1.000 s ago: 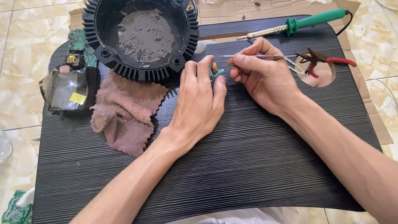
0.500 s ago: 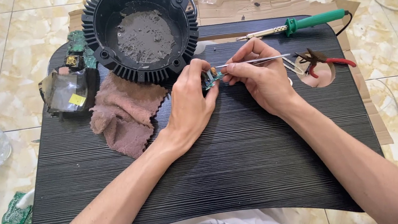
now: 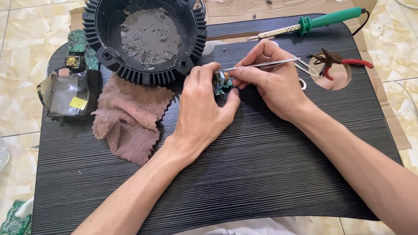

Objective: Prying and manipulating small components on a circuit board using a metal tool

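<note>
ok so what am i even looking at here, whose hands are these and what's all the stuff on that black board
The picture comes from a camera worn on a person's head, looking down at their own two bare hands. They work over a black ribbed lap table on a tiled floor. The left hand pinches a small greenish electronic part. The right hand holds metal tweezers whose tips meet that part. Behind the hands sits a round black finned housing, grey and crusty inside. Beside it lie a brownish-pink cloth and a dark boxy module with a yellow sticker. At the far right are a green-handled soldering iron and red-handled pliers. Torn cardboard lies under the table's far edge.
</note>
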